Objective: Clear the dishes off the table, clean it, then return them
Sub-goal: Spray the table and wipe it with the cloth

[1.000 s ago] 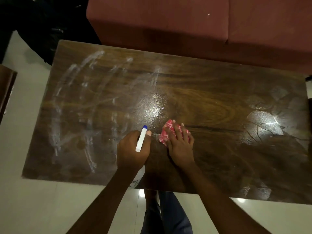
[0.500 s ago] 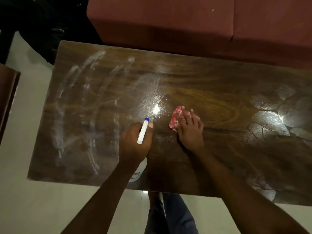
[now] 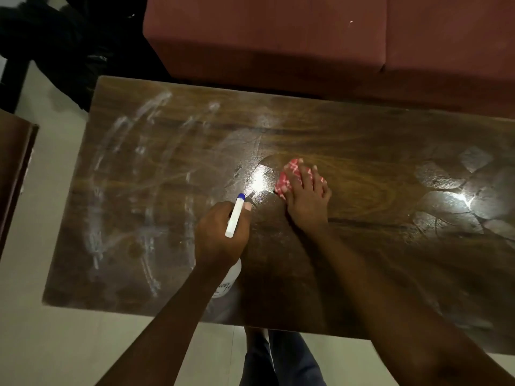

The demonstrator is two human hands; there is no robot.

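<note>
Fingers [image 3: 306, 176] of the right hand [image 3: 308, 203] lay straight and close together, pressed flat on a red checked cloth [image 3: 284, 185] near the middle of the bench [image 3: 362, 146], just beside a bright patch of glare [image 3: 259, 179] on wet wood. That cloth looked small, soft and limp, probably damp, so it would bunch and slide rather than resist. A flat palm bearing down over most of it seemed the sound way to drive it, with a pinch at a loose edge only for lifting. The left hand [image 3: 220, 238] had its fingers curled round the neck of a white spray bottle [image 3: 234, 218] with a blue tip, held above the near part of the bench. Its body was largely hidden under the wrist, so how full or heavy it was could not be told, though thin plastic of that sort is likely light and slick when wet. Chalky white streaks [image 3: 145, 162] curved over the left half of the dark glossy wood, and dull ring marks [image 3: 457, 185] showed at the right end. No dishes were in view. A dark red sofa [image 3: 278, 37] stood along the far edge, pale floor [image 3: 69, 344] lay round the bench, and another wooden piece [image 3: 14, 157] sat at the left.
</note>
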